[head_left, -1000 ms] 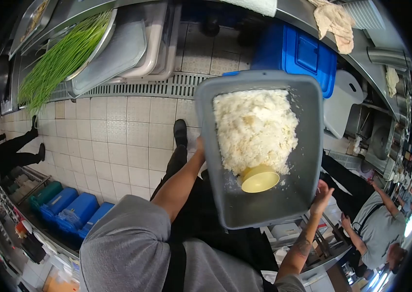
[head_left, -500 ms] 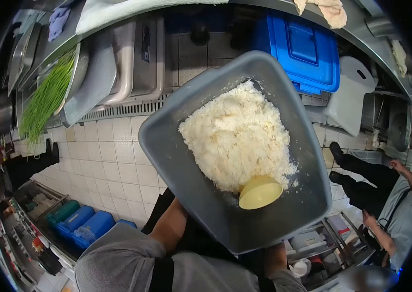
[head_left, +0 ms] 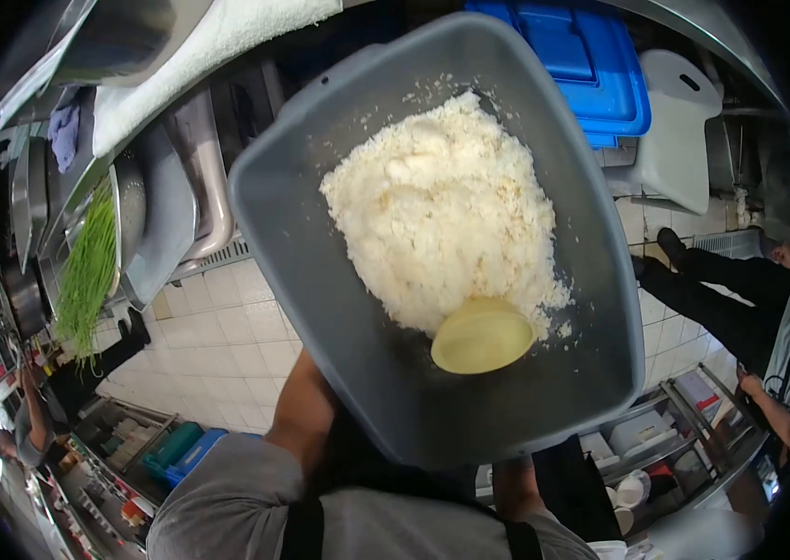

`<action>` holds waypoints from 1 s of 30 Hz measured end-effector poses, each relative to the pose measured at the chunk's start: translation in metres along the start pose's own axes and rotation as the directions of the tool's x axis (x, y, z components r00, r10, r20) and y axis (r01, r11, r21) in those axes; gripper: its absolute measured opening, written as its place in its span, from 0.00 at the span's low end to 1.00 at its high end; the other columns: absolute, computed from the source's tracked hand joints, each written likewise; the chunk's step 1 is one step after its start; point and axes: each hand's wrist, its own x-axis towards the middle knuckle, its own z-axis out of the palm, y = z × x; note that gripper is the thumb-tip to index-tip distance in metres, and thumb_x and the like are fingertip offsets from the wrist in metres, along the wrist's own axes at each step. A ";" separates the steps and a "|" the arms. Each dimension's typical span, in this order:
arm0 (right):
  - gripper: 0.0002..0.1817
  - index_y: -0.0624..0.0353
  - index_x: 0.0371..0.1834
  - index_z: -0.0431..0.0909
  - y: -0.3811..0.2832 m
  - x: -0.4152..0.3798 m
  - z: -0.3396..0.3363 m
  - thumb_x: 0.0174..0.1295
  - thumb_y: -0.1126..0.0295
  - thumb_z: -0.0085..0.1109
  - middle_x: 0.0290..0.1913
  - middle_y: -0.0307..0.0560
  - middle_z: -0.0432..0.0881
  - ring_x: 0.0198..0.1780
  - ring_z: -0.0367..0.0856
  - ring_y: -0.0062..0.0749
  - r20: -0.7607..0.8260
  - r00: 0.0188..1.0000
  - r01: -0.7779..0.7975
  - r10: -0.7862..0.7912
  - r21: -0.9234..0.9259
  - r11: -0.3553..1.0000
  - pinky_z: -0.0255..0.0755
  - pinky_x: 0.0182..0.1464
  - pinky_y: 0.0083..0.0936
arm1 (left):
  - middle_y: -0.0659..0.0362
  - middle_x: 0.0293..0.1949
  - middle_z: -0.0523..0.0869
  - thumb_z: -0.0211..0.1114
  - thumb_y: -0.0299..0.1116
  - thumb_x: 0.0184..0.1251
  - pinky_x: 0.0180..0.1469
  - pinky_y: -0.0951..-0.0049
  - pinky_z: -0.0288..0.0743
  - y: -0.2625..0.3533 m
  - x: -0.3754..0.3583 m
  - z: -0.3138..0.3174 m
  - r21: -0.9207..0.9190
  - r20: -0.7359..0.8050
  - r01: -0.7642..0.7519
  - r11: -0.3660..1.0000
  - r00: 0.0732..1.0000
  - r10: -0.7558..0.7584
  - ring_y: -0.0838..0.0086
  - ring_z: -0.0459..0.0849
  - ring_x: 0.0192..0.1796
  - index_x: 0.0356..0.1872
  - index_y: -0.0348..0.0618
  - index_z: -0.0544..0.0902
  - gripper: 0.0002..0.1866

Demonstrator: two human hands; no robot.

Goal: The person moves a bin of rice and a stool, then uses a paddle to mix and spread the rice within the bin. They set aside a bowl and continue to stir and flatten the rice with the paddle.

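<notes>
A large grey plastic tub (head_left: 507, 425) is held up in front of my body, above the floor. In it lies a heap of what looks like cooked white rice (head_left: 442, 210), with loose grains on the walls. A pale yellow bowl (head_left: 484, 338) lies tilted against the near edge of the rice. My left forearm (head_left: 305, 411) reaches to the tub's left side, and my right forearm (head_left: 514, 481) goes under its near edge. Both hands are hidden by the tub, which they support; their fingers do not show.
Beyond the tub are a blue lidded bin (head_left: 572, 56) and a grey-white plastic piece (head_left: 680, 131) with a handle slot. Green stalks (head_left: 87, 271) stand in a colander at left. A white towel (head_left: 208, 65) lies on the counter edge. Other people are at both sides.
The tub has come up closer to the camera and shifted toward the upper left. The counter with the towel appears nearer at upper left. The bowl stays against the rice.
</notes>
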 end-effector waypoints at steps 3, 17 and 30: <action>0.28 0.60 0.52 0.72 0.019 0.001 0.047 0.63 0.45 0.46 0.46 0.47 0.77 0.45 0.74 0.37 0.010 1.000 -0.007 0.007 0.002 1.000 0.69 0.51 0.35 | 0.44 0.51 0.79 0.54 0.42 0.65 0.56 0.68 0.69 0.000 0.012 -0.039 0.015 0.002 -0.009 1.000 1.000 0.009 0.59 0.77 0.52 0.58 0.33 0.70 0.25; 0.29 0.60 0.49 0.74 0.014 0.042 0.205 0.62 0.43 0.46 0.44 0.47 0.77 0.44 0.73 0.37 0.049 0.997 0.064 -0.065 0.023 0.998 0.69 0.49 0.36 | 0.45 0.53 0.78 0.54 0.40 0.65 0.56 0.68 0.69 0.057 0.011 -0.109 0.040 0.038 -0.146 0.989 0.989 0.144 0.59 0.77 0.53 0.59 0.34 0.69 0.25; 0.26 0.59 0.41 0.76 -0.242 0.161 0.150 0.59 0.44 0.51 0.35 0.42 0.73 0.36 0.70 0.32 -0.334 0.934 0.173 -0.130 0.104 0.979 0.71 0.39 0.33 | 0.46 0.56 0.73 0.53 0.62 0.59 0.55 0.62 0.69 0.049 -0.154 -0.051 0.659 0.168 0.620 0.427 0.432 -0.886 0.59 0.73 0.56 0.58 0.38 0.70 0.37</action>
